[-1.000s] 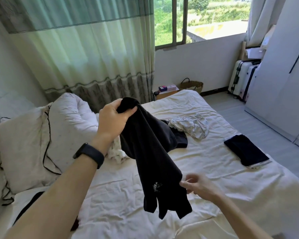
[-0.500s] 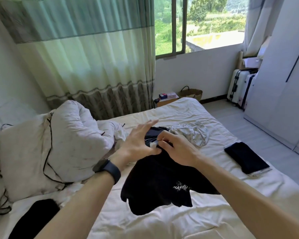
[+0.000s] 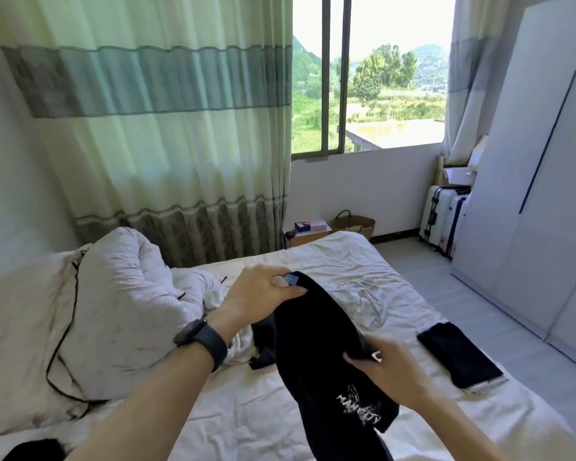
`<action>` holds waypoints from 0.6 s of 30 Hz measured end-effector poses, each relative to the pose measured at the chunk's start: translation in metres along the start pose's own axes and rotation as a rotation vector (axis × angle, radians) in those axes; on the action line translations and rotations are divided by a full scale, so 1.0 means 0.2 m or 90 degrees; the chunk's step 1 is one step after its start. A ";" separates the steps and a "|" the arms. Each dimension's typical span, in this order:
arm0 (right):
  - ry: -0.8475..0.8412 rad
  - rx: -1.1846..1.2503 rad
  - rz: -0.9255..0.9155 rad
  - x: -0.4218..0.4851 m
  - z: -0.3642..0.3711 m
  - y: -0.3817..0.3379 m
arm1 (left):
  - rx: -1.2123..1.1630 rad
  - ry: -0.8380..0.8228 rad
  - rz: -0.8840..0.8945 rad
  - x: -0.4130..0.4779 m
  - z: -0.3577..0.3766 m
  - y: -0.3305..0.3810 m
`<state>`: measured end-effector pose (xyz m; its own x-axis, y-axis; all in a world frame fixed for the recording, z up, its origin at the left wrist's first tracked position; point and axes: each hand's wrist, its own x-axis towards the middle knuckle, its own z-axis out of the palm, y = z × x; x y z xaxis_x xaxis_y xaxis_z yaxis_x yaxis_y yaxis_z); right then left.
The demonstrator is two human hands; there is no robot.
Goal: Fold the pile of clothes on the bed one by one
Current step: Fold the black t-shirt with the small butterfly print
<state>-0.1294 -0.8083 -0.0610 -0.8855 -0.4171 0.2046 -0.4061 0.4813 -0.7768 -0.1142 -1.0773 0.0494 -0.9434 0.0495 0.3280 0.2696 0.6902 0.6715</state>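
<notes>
Held up over a white-sheeted bed (image 3: 246, 410), a black printed fabric garment (image 3: 313, 334) is pinched at its top by the left hand (image 3: 263, 291) fingers and gripped mid-edge by the right hand (image 3: 389, 371) fingers, apparently being straightened before it is laid flat.

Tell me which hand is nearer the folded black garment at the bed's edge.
Right. The right hand grips the black shirt close to the folded garment; the left hand pinches the shirt's top, farther away.
</notes>
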 end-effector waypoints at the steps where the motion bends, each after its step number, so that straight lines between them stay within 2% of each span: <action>1: 0.027 -0.011 -0.009 0.01 0.01 0.00 | 0.025 -0.004 0.001 -0.01 -0.04 -0.01; 3: 0.062 -0.007 -0.019 0.03 0.00 -0.04 | 0.051 -0.020 -0.035 -0.05 -0.11 -0.07; 7: 0.058 0.005 -0.051 0.12 -0.06 -0.19 | -0.031 -0.090 -0.145 -0.20 -0.31 -0.22; 12: 0.078 -0.087 -0.055 0.32 -0.01 -0.45 | 0.063 -0.175 -0.195 -0.38 -0.54 -0.30; 18: -0.003 -0.106 -0.065 0.40 0.21 -0.65 | 0.090 -0.149 -0.222 -0.67 -0.67 -0.46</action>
<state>-0.1371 -0.9366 0.0318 -0.8368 -0.4738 0.2745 -0.5261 0.5568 -0.6428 0.0126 -1.2432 0.0326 -0.9960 -0.0528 -0.0726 -0.0863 0.7855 0.6128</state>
